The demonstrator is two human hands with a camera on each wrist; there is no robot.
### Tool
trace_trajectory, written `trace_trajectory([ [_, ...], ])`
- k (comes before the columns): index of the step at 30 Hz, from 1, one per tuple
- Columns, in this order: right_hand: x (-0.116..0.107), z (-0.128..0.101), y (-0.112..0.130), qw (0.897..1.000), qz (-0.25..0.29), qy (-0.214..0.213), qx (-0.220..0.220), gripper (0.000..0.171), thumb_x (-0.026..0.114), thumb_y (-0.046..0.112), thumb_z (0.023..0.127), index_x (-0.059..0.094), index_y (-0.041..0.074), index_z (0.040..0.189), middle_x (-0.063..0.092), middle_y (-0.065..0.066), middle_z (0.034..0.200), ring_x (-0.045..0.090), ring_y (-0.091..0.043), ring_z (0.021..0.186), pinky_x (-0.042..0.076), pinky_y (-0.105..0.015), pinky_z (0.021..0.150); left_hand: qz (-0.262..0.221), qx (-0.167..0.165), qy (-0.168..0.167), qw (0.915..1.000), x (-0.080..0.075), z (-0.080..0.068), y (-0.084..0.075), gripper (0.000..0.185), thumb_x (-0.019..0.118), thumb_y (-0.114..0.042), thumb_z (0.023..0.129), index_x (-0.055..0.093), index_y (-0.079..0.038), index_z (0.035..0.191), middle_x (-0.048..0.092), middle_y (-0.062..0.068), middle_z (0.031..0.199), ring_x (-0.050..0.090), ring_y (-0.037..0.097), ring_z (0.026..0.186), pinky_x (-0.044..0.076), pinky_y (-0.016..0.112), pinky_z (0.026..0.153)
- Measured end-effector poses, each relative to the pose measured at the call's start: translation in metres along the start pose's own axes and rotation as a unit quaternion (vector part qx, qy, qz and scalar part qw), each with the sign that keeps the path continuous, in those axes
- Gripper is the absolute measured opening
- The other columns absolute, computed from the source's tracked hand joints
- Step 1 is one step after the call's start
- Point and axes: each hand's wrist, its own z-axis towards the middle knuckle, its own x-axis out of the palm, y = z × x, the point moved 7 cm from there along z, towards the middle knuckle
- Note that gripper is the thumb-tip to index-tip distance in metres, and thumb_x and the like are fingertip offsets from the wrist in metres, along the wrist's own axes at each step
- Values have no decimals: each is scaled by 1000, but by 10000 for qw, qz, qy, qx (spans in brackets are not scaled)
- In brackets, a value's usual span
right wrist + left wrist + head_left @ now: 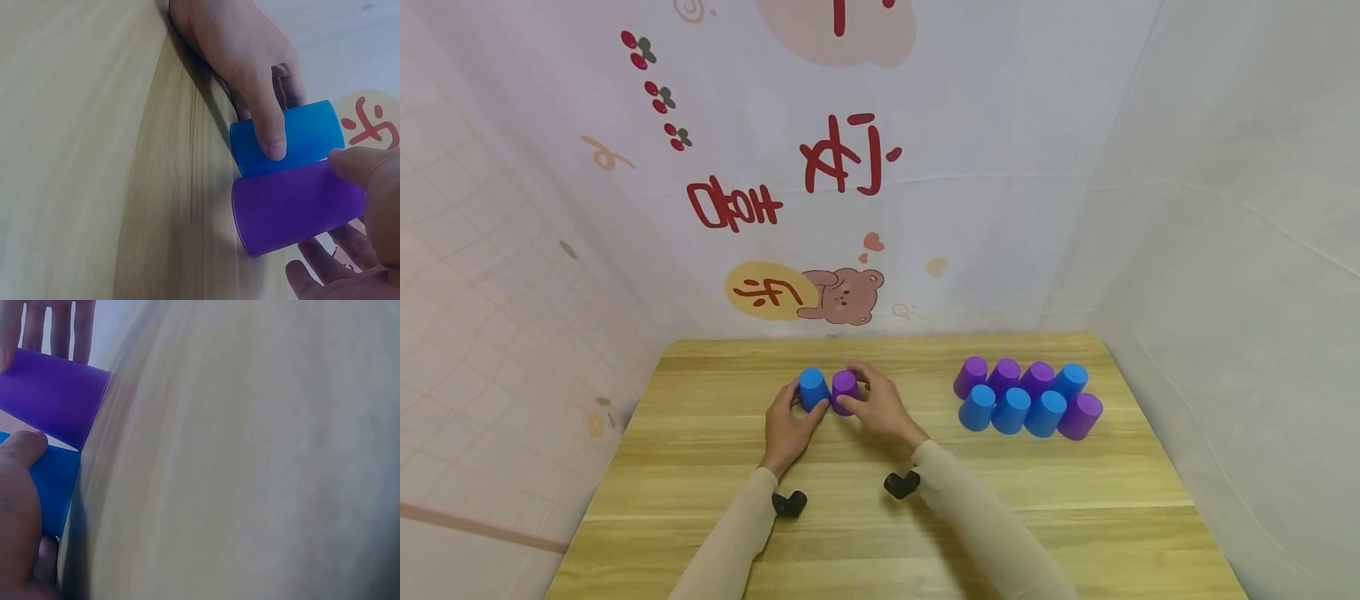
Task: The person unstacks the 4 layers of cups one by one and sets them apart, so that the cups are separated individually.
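Observation:
Two upturned cups stand side by side on the wooden table (880, 500), a blue cup (813, 388) and a purple cup (845, 392), and they touch. My left hand (795, 410) grips the blue cup, thumb on its near side. My right hand (867, 396) grips the purple cup with thumb and fingers curled around it. The right wrist view shows the blue cup (300, 134) under the left thumb (265, 125) and the purple cup (294, 209) just below it. In the left wrist view the purple cup (53, 397) sits above the blue cup (55, 484).
A cluster of several upturned purple and blue cups (1028, 398) stands at the table's right. Printed cloth walls (842, 208) close in the back and both sides. Black wrist mounts (789, 502) sit under my forearms. Bare wood stretches in front of me.

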Motion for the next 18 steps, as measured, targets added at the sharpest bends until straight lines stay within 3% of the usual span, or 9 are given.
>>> trace_trajectory([
  [18, 5, 1, -3, 9989, 430, -85, 159, 54, 79, 10, 107, 60, 0, 156, 70, -24, 151, 71, -43, 140, 63, -53, 119, 31, 63, -14, 10000, 0, -1, 0, 71, 93, -17, 96, 61, 3, 155, 71, 27, 147, 73, 45, 135, 61, 56, 120],
])
